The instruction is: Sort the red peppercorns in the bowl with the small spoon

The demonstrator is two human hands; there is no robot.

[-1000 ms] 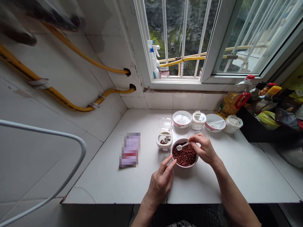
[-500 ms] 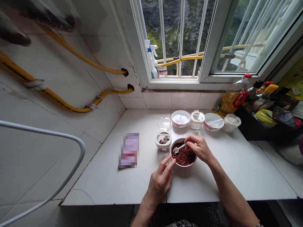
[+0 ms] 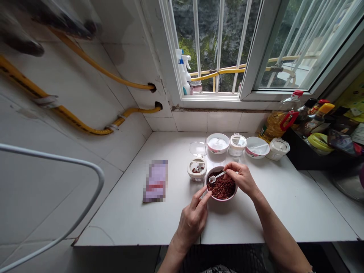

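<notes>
A bowl [image 3: 218, 199] of small reddish-brown dried grains, which look like Sichuan peppercorns [image 3: 224, 189], stands on the counter before me. My left hand [image 3: 193, 218] holds the bowl's near left rim with its fingertips. Between the thumb and fingers of my right hand [image 3: 241, 179] is a small white spoon [image 3: 218, 176]. The spoon's scoop rests over the grains, with a few bits in it. Just left of the bowl, a small seasoning jar [image 3: 196, 172] stands with its clear lid [image 3: 198, 148] raised, some of the same grains inside.
Behind are a bowl of white powder [image 3: 218, 148], a lidded jar [image 3: 237, 146], a bowl with a white spoon [image 3: 256, 151] and another jar [image 3: 278, 149]. A purple packet [image 3: 156, 182] lies left. An oil bottle [image 3: 278, 119] and a black rack [image 3: 301, 151] of bottles stand right.
The small spoon in my right hand has tilted or shifted slightly, and a few grains show in its scoop. My left hand stays at the bowl. The view has moved a little.
</notes>
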